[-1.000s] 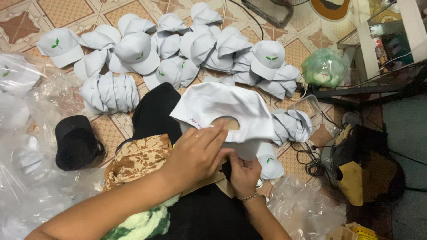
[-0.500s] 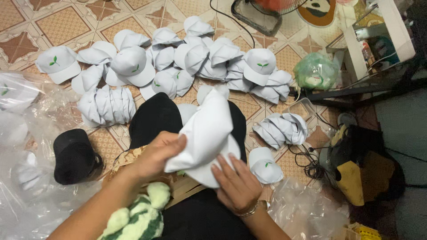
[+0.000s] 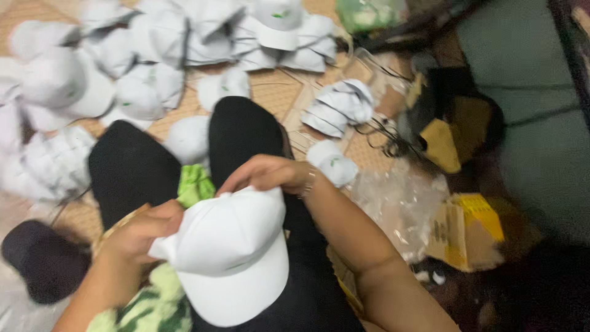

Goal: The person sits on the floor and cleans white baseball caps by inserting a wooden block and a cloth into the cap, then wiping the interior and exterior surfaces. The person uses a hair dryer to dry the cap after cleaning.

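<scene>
A white cap (image 3: 230, 255) lies over my lap with its brim toward me. My left hand (image 3: 138, 233) grips its left side near the back. My right hand (image 3: 264, 173) pinches the top back edge of the crown. My legs in black trousers (image 3: 132, 169) stretch out under the cap. The picture is blurred by motion.
Many more white caps (image 3: 153, 55) are heaped on the tiled floor ahead, with a folded stack (image 3: 341, 104) and a single cap (image 3: 335, 163) to the right. A black cap (image 3: 40, 261) lies at the left. Clear plastic bags (image 3: 402, 206) and a yellow box (image 3: 470, 230) lie at the right.
The cap has been turned over and pulled down onto my lap, brim toward me. The view has swung right and closer.
</scene>
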